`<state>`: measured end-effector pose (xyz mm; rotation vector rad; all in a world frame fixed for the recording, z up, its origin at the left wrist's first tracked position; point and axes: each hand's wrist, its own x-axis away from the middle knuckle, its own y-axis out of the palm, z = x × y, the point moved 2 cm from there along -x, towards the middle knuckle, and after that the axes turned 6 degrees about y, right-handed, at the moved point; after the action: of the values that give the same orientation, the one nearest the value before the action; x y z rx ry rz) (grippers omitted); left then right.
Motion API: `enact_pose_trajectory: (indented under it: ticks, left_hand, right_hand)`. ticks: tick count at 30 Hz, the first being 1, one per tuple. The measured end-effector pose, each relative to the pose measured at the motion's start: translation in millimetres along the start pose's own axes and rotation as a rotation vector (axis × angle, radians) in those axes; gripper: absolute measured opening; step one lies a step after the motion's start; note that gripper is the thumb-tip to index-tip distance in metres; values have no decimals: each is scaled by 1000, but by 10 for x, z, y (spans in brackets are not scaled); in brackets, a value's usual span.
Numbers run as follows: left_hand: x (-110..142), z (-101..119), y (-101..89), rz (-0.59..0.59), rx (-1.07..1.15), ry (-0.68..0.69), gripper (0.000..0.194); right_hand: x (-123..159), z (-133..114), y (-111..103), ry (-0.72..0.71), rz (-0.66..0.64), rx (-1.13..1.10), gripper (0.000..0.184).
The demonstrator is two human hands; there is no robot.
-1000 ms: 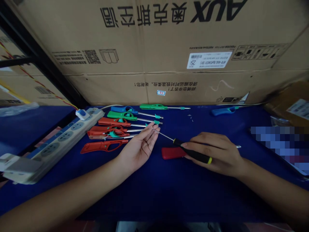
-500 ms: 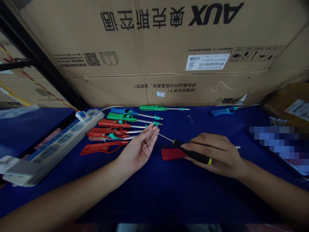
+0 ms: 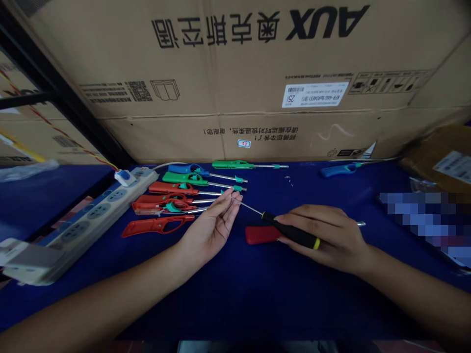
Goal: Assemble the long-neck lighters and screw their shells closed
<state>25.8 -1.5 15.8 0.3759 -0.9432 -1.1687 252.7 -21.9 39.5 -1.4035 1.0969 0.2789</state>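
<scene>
My right hand (image 3: 324, 235) is closed around a black-handled screwdriver with a yellow ring (image 3: 294, 234). Its thin shaft points up-left, and the tip touches the fingertips of my left hand (image 3: 213, 225). That hand lies palm up with fingers stretched out on the blue cloth (image 3: 257, 299). Under my right hand lies a red lighter body (image 3: 259, 234), its metal tip showing past the knuckles at the right. Just left of my left hand is a cluster of long-nosed lighters (image 3: 172, 196) in red, green and blue.
A white power strip (image 3: 81, 220) runs diagonally at the left. Another blue lighter (image 3: 340, 169) lies at the back right, a green one (image 3: 235, 164) at the back centre. A large cardboard box (image 3: 235, 78) walls the back. A brown box (image 3: 441, 157) sits at the right.
Almost nothing moved. My right hand and the screwdriver shifted very slightly left; my left hand stays open under the tip.
</scene>
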Motion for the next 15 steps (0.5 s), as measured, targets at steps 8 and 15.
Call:
enact_pose_trajectory:
  ticks: [8, 15]
  left_hand:
    - [-3, 17, -29, -178, -178, -18, 29]
    - [26, 184, 6, -715, -1384, 711, 15]
  right_hand:
    - [-33, -10, -78, 194, 57, -170, 36]
    - [-8, 196, -149, 584, 301, -281, 18]
